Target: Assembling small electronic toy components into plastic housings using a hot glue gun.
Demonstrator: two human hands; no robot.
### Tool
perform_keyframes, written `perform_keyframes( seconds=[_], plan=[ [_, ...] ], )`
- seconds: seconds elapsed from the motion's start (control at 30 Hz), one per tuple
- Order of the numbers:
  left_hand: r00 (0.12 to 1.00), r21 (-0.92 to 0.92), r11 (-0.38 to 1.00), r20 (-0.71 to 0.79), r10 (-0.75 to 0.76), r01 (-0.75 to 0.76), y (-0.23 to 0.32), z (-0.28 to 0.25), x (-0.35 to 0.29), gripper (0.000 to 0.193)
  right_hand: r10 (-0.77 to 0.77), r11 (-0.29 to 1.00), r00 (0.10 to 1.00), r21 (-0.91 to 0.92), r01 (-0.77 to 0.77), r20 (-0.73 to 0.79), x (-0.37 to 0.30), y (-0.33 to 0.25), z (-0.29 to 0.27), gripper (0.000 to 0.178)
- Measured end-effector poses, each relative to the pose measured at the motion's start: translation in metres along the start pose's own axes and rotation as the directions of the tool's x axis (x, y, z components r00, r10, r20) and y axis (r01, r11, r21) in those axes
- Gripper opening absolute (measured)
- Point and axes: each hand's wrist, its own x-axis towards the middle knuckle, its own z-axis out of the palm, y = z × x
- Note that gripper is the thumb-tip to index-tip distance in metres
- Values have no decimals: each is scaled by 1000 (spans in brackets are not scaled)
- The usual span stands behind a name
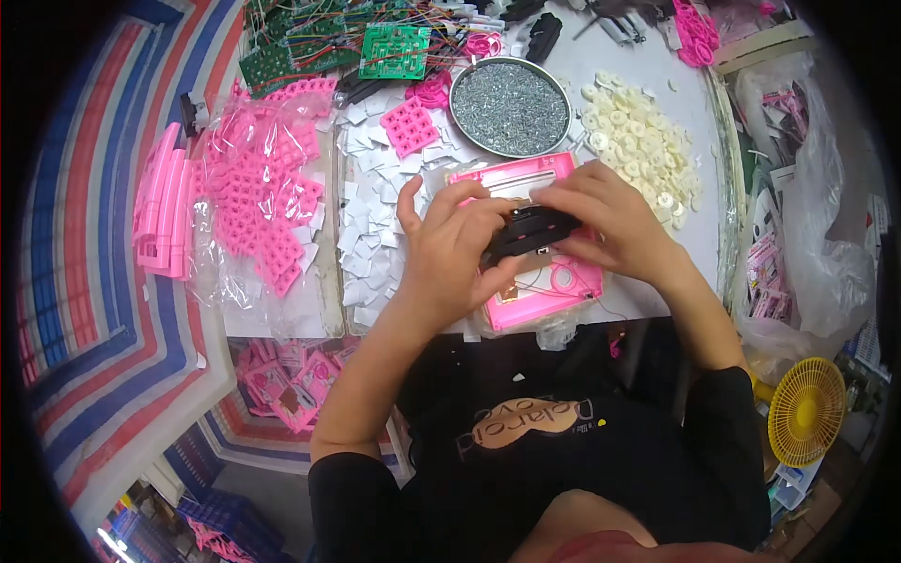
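Between my two hands is a black plastic part (535, 235), long and ridged, tilted over an open pink plastic housing (542, 308). My left hand (443, 249) grips its left end, thumb below and fingers curled over the top. On the other end, my right hand (615, 218) closes its fingers round the part's upper right side. The housing lies on the table at the front edge, on some clear plastic; its middle is hidden by my hands. A thin wire and a small coppery piece (510, 293) show inside its lower half.
Behind the housing stands a metal bowl (452, 105) of small screws (514, 108). Cream round parts (638, 141) are heaped to the right, white paper squares (369, 249) to the left. Farther left lie pink keypads (253, 178) under plastic. Wired green circuit boards (394, 52) fill the back left.
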Motion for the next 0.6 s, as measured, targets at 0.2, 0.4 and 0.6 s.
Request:
perform_keyframes(
  seconds=[0.2, 0.4, 0.6],
  plan=[
    [997, -118, 992, 65, -28, 36, -3, -4, 12, 51, -199, 974, 968, -143, 178, -152, -4, 6, 5, 61],
    [983, -38, 987, -93, -160, 157, -3, 10, -10, 62, -26, 999, 995, 30, 29, -97, -5, 8, -7, 47],
    [938, -41, 971, -252, -239, 237, 16, 35, -28, 73, 537, 660, 765, 388, -643, 355, 42, 2, -33, 33]
  ],
)
